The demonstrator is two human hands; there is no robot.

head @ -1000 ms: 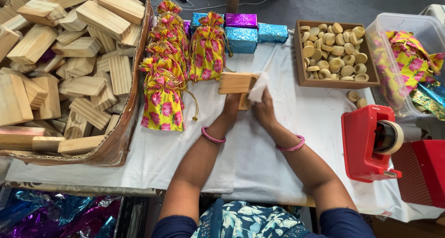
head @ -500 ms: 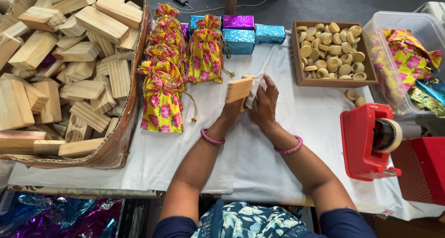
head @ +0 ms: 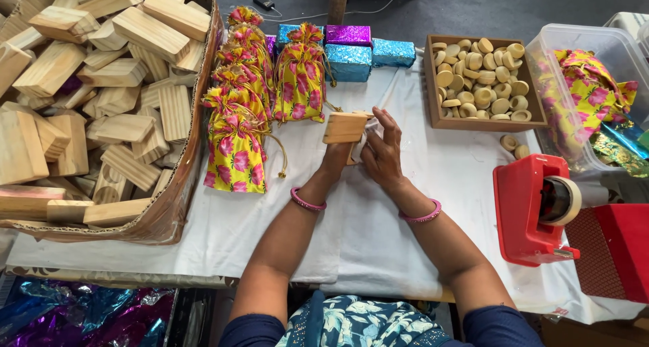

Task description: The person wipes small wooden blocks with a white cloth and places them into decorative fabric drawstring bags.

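A small wooden block (head: 345, 127) is raised above the bench (head: 433, 185), clamped in the left hand (head: 336, 159) from below, while the right hand (head: 382, 154) presses beside it with fingers closed on a scrap of white paper (head: 368, 127). Just beyond the hands stand floral drawstring pouches (head: 297, 83); left of them sits a cardboard box of wooden blocks (head: 101, 104), and right of them a red tape dispenser (head: 534, 208).

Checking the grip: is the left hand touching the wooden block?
Touching. The head view shows the left hand gripping the wooden block from below.
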